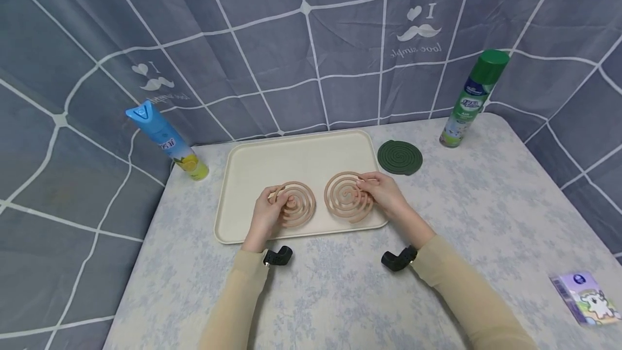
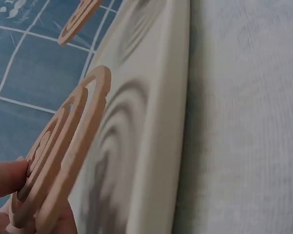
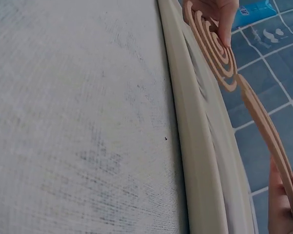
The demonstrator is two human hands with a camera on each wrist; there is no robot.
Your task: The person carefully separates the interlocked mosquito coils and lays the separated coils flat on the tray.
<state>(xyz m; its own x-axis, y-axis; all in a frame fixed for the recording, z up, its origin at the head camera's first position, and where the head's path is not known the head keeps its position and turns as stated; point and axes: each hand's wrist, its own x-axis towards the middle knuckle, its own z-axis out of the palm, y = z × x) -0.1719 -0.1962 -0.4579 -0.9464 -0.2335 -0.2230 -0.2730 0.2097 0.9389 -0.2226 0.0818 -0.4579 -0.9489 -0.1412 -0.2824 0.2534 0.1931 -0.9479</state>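
Two tan spiral mosquito coils are held up over a cream tray (image 1: 301, 158). My left hand (image 1: 266, 213) pinches the left coil (image 1: 302, 204) by its left side, thumb on its face and fingers behind. In the left wrist view that coil (image 2: 83, 134) is tilted, with its shadow on the tray below. My right hand (image 1: 387, 192) grips the right coil (image 1: 346, 196) at its upper right edge. Seen nearly edge-on in the right wrist view, the right coil (image 3: 263, 122) overlaps the tip of the left one (image 3: 212, 46).
A dark green coil (image 1: 400, 157) lies right of the tray. A blue and yellow spray can (image 1: 170, 142) stands back left, a green one (image 1: 471, 101) back right. A purple pack (image 1: 586, 298) sits at the right. Grey checked curtain (image 1: 340, 42) backs the table.
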